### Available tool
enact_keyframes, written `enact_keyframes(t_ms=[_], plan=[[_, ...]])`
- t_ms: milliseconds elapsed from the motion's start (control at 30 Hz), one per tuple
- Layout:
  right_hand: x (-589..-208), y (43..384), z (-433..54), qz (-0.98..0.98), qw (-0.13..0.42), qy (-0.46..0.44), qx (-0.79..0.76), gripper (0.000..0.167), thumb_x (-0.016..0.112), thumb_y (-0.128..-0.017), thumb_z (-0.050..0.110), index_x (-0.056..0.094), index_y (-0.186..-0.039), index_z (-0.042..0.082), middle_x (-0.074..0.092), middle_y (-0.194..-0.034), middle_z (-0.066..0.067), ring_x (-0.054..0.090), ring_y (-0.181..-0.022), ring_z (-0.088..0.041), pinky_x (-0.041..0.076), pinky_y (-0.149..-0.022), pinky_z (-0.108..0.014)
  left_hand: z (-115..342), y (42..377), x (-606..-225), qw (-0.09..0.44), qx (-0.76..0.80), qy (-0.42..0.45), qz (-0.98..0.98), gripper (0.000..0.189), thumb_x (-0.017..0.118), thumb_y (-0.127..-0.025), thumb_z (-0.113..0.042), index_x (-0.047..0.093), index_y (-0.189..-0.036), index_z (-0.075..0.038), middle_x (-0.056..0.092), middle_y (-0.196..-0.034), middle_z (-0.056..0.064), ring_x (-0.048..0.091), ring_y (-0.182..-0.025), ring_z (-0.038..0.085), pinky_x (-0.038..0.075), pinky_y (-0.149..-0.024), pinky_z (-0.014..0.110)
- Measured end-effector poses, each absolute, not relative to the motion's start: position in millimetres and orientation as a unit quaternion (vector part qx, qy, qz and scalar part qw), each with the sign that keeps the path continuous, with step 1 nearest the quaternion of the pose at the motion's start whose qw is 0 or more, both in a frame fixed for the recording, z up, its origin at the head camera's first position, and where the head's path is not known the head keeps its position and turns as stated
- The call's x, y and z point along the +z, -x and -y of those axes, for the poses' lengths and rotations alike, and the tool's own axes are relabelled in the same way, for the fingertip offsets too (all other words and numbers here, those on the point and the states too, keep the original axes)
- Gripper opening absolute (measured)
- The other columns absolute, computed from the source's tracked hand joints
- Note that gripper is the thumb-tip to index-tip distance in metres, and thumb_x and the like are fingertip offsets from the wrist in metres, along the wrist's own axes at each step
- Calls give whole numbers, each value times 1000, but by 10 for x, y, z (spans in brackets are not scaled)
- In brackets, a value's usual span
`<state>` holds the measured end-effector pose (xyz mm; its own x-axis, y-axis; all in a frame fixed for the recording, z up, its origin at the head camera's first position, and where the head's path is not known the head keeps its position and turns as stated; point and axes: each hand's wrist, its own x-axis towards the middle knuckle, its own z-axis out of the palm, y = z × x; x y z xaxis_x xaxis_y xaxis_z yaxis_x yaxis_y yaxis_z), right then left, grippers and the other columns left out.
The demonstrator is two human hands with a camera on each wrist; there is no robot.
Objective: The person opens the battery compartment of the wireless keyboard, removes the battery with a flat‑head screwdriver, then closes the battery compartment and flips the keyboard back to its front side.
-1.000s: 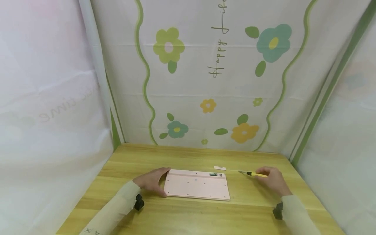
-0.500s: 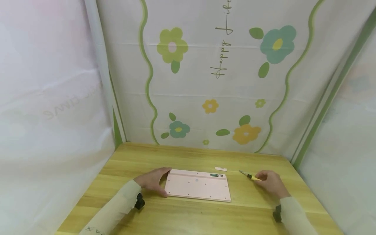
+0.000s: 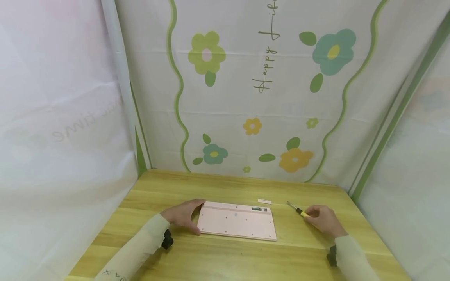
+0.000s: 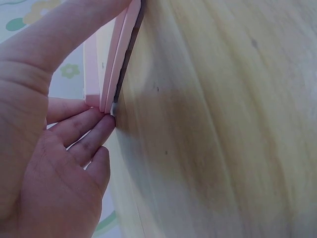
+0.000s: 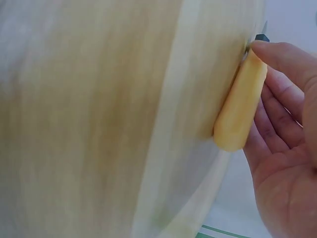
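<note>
A pink keyboard (image 3: 235,225) lies face down on the wooden table, its back dotted with several screws. In its upper right corner the battery slot is uncovered, showing a green battery (image 3: 256,208). My left hand (image 3: 182,216) grips the keyboard's left end, thumb at the near corner and fingertips at the far one. To the right, my right hand (image 3: 326,219) pinches the yellow handle of a screwdriver (image 5: 241,104) between thumb and fingers. Its metal tip points away and to the left, in the head view. Behind the keyboard lies a small pink battery cover (image 3: 264,201).
The wooden table (image 3: 218,261) meets a white flower-printed curtain (image 3: 228,89) at its back edge. Similar white cloth hangs at the left and right sides. A black wrist camera (image 3: 166,239) sits on the left sleeve, another camera (image 3: 332,255) on the right.
The screwdriver has swung so its handle angles toward me more, and my right hand has dropped slightly nearer. The left hand and keyboard keep their places; the head view has shifted a little.
</note>
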<state>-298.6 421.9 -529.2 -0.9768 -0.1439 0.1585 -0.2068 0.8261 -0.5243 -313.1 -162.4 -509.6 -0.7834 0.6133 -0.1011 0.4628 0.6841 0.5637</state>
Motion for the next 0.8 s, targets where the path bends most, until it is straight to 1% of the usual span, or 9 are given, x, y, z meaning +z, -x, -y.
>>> enact_keyframes(t_ms=[133,300,467,500,633,700,800], plan=[[-5234,2973,-4209,951,51,-105,287,23,84,-89,17,76,-106,3,79,-105,-11,75,-93,-22,60,-78,-22,1625,3144,-5102,140,266,-299,-906,121,97,-73,-45,30,-164,0,38,-168,21,38,-156,41,36,-126,58],[-5074,2946,-4124,943,52,-143,295,26,84,-89,11,75,-109,-4,78,-108,-19,75,-96,-29,64,-82,-30,1629,3147,-5101,137,261,-302,-907,122,97,-73,-46,30,-164,1,39,-167,20,39,-155,40,37,-125,58],[-4893,2954,-3932,942,42,-183,279,26,82,-90,9,75,-112,-4,77,-111,-20,75,-100,-34,64,-86,-36,1631,3147,-5070,138,259,-303,-907,122,97,-73,-46,30,-164,1,40,-167,19,39,-155,38,36,-125,58],[-4863,2959,-3884,941,35,-193,277,26,81,-91,8,74,-112,-4,77,-111,-21,74,-101,-36,64,-86,-40,1629,3148,-5063,138,258,-304,-907,122,97,-73,-46,31,-164,2,40,-166,19,39,-155,38,36,-126,58],[-4820,3007,-3663,939,15,-210,273,26,82,-91,7,74,-113,-4,77,-111,-21,74,-101,-36,63,-88,-45,1623,3143,-5053,137,255,-303,-908,122,97,-73,-46,31,-163,2,40,-167,19,39,-155,38,36,-126,58],[-4813,3035,-3543,937,9,-225,266,25,81,-91,7,74,-112,-4,76,-111,-21,74,-100,-34,63,-88,-46,1621,3140,-5052,137,253,-303,-908,122,97,-73,-46,31,-163,2,40,-167,19,39,-155,39,36,-126,58],[-4808,3072,-3360,934,11,-251,254,24,80,-91,6,74,-112,-4,77,-111,-20,74,-98,-31,64,-87,-43,1618,3135,-5056,138,254,-304,-908,122,97,-73,-46,30,-164,2,39,-167,20,39,-155,39,36,-125,58]])
